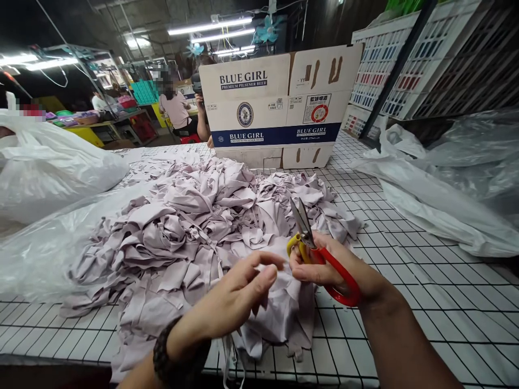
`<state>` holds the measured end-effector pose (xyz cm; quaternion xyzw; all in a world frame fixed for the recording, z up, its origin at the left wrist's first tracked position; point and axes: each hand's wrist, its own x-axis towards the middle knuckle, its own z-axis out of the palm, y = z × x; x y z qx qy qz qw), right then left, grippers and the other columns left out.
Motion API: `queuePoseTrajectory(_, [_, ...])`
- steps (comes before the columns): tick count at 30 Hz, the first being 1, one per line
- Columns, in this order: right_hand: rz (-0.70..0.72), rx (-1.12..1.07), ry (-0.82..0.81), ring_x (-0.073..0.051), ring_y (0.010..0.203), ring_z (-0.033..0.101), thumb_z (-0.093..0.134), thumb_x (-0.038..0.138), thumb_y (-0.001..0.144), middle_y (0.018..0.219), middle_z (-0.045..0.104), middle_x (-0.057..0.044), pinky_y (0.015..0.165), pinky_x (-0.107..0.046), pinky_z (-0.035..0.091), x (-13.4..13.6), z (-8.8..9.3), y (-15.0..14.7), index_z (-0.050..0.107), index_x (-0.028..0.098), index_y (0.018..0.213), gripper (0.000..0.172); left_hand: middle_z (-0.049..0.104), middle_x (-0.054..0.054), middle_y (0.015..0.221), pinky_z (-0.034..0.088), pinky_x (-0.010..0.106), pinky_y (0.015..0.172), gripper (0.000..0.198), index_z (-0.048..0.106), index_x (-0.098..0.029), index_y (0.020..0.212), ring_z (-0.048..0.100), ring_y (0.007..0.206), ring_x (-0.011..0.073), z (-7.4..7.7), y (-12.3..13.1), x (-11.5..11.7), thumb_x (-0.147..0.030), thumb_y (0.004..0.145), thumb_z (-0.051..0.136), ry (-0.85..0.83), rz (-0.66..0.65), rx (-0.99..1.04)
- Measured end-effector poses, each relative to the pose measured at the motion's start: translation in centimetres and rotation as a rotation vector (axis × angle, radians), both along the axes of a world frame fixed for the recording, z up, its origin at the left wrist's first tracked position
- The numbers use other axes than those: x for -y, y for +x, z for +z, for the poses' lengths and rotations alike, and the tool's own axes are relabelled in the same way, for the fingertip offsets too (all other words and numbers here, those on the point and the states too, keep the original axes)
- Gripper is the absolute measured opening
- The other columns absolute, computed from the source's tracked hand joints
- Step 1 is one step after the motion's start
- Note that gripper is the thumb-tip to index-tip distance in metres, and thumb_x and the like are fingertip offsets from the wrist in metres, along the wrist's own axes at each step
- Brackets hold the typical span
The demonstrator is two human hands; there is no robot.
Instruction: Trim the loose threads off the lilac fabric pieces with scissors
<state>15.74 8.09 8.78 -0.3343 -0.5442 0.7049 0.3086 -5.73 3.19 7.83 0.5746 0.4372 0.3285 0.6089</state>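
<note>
Your right hand (353, 263) is gripping red-and-yellow-handled scissors (310, 239), blades (299, 219) parted; your left hand (239, 295) is hovering half-curled, seemingly empty, alongside. Beneath, heaped lilac fabric pieces (227, 200) are covering the gridded table (405, 281); careless snipping could nick loose folds.

The cloth (227, 194) is pale lilac; the scissors (308, 241) have red and yellow handles (344, 272). The desk (409, 292) is white, black-gridded; the box (275, 114) white, banded navy.
</note>
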Motion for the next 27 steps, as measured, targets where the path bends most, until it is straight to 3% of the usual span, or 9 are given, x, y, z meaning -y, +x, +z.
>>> queuePoseTrajectory(2, [0.064,0.0,-0.006,-0.009,0.059,0.046,0.084,0.034,0.065,0.067,0.055,0.005,0.054,-0.023,0.033,0.0,0.2,0.1,0.055,0.019,0.077,0.035,0.053,-0.004,0.059,0.039,0.021,0.051,0.044,0.056,-0.017,0.103,0.05,0.052,0.0102,0.5,0.0,-1.6,-0.059,0.091,0.048,-0.228,-0.307,0.082])
queuePoseTrajectory(4, [0.112,-0.01,-0.027,-0.01,0.061,0.048,0.084,0.034,0.064,0.068,0.057,0.004,0.056,-0.023,0.034,0.0,0.3,0.2,0.055,0.019,0.076,0.035,0.054,-0.004,0.055,0.036,0.021,0.047,0.047,0.055,-0.016,0.096,0.049,0.046,0.0097,0.2,0.2,-3.1,-0.063,0.088,0.05,-0.363,-0.481,0.164])
queuePoseTrajectory(10, [0.11,-0.03,-0.046,-0.009,0.063,0.05,0.085,0.03,0.063,0.071,0.058,0.004,0.058,-0.022,0.036,-0.1,0.0,0.6,0.056,0.018,0.079,0.036,0.055,-0.006,0.057,0.035,0.017,0.044,0.039,0.055,-0.015,0.088,0.047,0.043,0.0049,-1.3,0.9,-5.3,-0.051,0.082,0.069,-0.418,-0.599,0.252])
queuePoseTrajectory(14, [0.127,-0.019,-0.066,-0.007,0.059,0.047,0.086,0.029,0.062,0.068,0.056,0.005,0.053,-0.02,0.033,-0.3,-0.2,0.8,0.055,0.017,0.077,0.036,0.052,-0.008,0.053,0.032,0.016,0.035,0.04,0.059,-0.015,0.083,0.045,0.036,0.0045,-1.1,0.9,-5.6,-0.047,0.072,0.079,-0.521,-0.634,0.212])
queuePoseTrajectory(17, [0.139,-0.02,-0.076,-0.007,0.059,0.048,0.087,0.027,0.062,0.07,0.059,0.005,0.053,-0.02,0.034,-0.5,-0.6,0.8,0.054,0.018,0.081,0.039,0.061,-0.003,0.064,0.026,0.016,0.031,0.039,0.063,-0.012,0.074,0.044,0.035,0.0027,-0.9,1.0,-5.7,-0.047,0.07,0.08,-0.552,-0.671,0.157])
queuePoseTrajectory(20, [0.108,-0.009,-0.081,-0.008,0.061,0.052,0.088,0.027,0.06,0.073,0.06,0.005,0.055,-0.02,0.038,-0.6,-1.0,0.6,0.053,0.019,0.083,0.042,0.065,0.001,0.07,0.022,0.016,0.031,0.036,0.068,-0.01,0.077,0.043,0.035,0.0013,-0.8,1.2,-5.4,-0.044,0.073,0.079,-0.547,-0.667,0.19])
queuePoseTrajectory(27, [-0.414,0.039,0.083,-0.013,0.07,0.055,0.08,0.04,0.072,0.088,0.064,0.0,0.064,-0.025,0.045,2.2,-2.9,1.2,0.059,0.021,0.089,0.033,0.05,-0.007,0.054,0.017,0.012,0.028,0.032,0.069,-0.01,0.083,0.029,0.031,-0.0007,-0.5,1.8,-3.0,-0.039,0.074,0.079,-0.629,-0.303,0.458])
